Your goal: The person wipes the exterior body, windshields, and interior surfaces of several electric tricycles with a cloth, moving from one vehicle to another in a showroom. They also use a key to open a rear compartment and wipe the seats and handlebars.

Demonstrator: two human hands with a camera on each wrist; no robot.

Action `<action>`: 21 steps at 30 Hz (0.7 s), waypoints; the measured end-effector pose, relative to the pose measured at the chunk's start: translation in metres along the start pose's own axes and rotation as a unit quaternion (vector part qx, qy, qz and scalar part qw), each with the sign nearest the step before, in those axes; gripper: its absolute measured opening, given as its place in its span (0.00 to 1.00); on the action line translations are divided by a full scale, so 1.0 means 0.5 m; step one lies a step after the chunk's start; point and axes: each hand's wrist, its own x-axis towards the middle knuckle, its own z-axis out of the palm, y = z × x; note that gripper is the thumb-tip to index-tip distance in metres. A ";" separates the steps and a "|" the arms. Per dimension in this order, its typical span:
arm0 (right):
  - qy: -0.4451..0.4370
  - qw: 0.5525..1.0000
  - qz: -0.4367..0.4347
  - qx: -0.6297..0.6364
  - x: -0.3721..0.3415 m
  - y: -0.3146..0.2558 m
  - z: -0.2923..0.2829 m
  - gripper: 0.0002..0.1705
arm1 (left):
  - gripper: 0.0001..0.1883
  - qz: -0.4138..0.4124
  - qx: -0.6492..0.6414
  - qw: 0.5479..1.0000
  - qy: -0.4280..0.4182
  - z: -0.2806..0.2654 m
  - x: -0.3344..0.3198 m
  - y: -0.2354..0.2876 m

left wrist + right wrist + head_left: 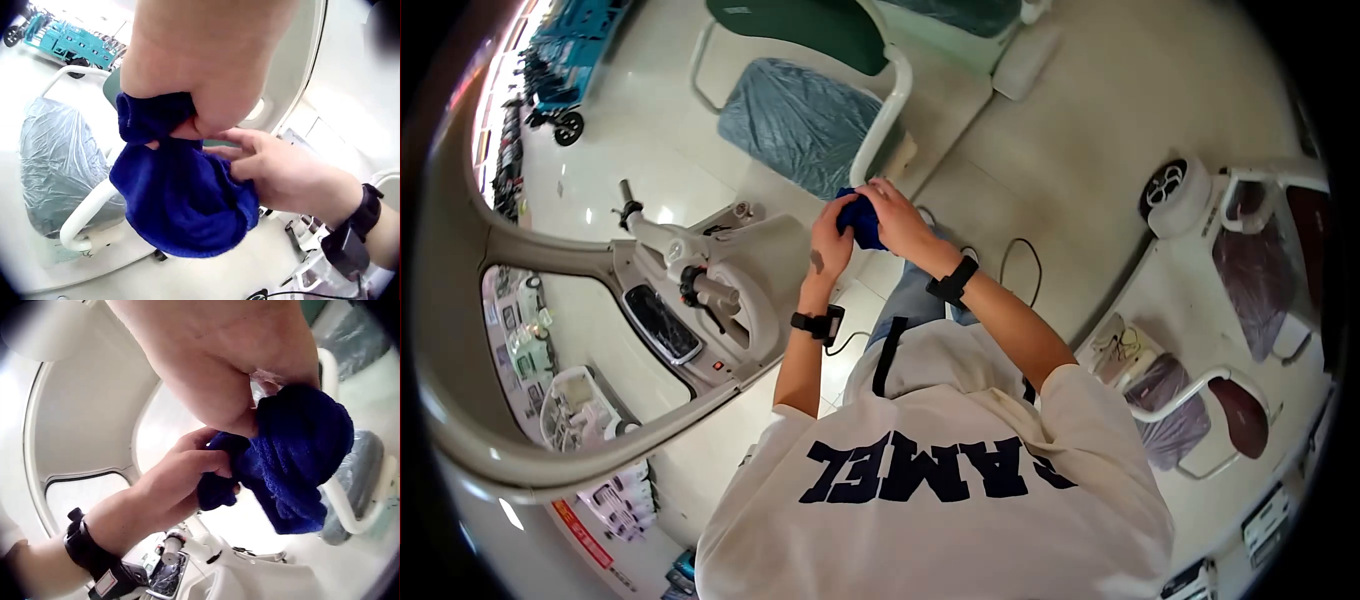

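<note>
A deep-blue, fuzzy fabric cloth (863, 222) hangs before the far, plastic-wrapped grey seat (795, 120). The left hand (830, 246) pinches its gathered part; the right hand (900, 222) grips its folded edge. It should handle light, soft and limp, best taken by the hem. Upside-down navy letters (930, 482) on the white shirt (940, 550) end "AMEL".
</note>
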 end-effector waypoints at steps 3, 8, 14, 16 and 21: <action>0.060 0.996 0.052 -0.036 0.014 0.094 -0.021 0.33 | 0.27 0.016 0.020 1.000 -0.008 0.010 0.072 -0.023; 0.113 0.988 -0.015 -0.101 0.145 0.082 -0.138 0.29 | 0.28 0.027 -0.079 0.990 0.113 0.048 0.211 -0.038; 0.039 0.916 -0.063 -0.394 0.300 0.190 -0.151 0.32 | 0.38 0.007 0.081 0.994 0.070 0.161 0.320 -0.134; -0.044 0.878 -0.074 -0.472 0.283 0.228 -0.152 0.28 | 0.36 0.001 0.090 0.993 0.073 0.244 0.273 -0.198; -0.104 0.846 -0.146 -0.503 0.315 0.248 -0.089 0.18 | 0.27 -0.084 0.112 0.989 0.047 0.169 0.225 -0.173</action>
